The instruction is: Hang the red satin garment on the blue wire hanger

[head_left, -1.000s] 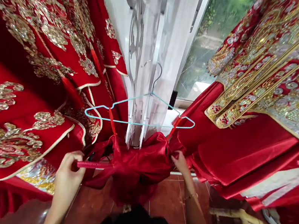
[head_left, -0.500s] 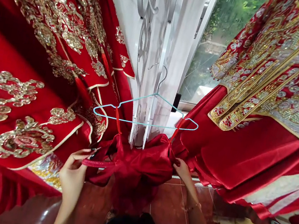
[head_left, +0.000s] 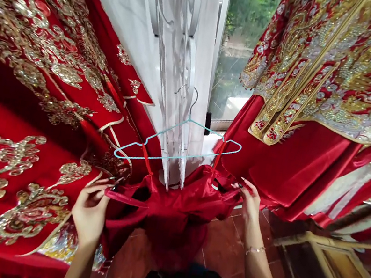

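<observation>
A plain red satin garment (head_left: 174, 203) hangs by two thin red loops from a light blue wire hanger (head_left: 177, 145), which hooks onto a white metal grille (head_left: 180, 62). My left hand (head_left: 90, 211) pinches the left end of the garment's red waistband. My right hand (head_left: 249, 202) holds the garment's right edge with its fingers closed on the cloth.
Heavy red robes with gold and silver embroidery hang on the left (head_left: 28, 98) and on the right (head_left: 325, 86). A sheer white curtain (head_left: 205, 42) and a window (head_left: 242, 30) lie behind. A wooden frame (head_left: 330, 272) stands on the brown tiled floor (head_left: 221, 240) at lower right.
The hanger has tilted, its right end higher. My right hand rose and shifted right along the garment's edge. My left hand stayed pinched on the waistband.
</observation>
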### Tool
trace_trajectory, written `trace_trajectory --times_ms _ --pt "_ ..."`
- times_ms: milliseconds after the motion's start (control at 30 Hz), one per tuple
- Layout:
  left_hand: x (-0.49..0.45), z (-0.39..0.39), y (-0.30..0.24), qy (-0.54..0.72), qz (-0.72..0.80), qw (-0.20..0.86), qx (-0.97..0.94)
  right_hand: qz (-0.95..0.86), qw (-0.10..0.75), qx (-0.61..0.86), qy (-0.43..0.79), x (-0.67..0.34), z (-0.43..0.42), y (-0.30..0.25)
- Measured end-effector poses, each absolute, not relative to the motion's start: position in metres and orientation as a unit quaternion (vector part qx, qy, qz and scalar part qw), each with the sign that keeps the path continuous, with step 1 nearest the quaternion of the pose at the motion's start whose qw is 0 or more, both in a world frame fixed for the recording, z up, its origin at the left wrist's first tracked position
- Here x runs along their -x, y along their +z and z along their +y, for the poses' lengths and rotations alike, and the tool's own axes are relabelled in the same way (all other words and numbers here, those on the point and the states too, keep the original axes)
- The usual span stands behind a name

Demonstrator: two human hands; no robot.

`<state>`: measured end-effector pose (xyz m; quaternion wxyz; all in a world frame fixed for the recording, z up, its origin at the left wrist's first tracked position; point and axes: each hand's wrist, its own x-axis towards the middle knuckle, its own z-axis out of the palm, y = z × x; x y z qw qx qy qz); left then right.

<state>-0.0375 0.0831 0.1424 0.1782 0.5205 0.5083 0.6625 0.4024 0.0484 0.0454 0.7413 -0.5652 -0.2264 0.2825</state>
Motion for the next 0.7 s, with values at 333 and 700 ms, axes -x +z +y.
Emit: trace_trajectory --times_ms 333,700 --pt "0.023 0.122 0.168 0.718 0.448 0.127 -0.518 -0.499 0.704 0.499 0.077 -0.422 0.068 0.124" --pt "0.028 0.142 0.174 0.616 0.477 0.189 -0.597 -0.631 0.61 0.477 0.043 -0.45 0.135 0.167"
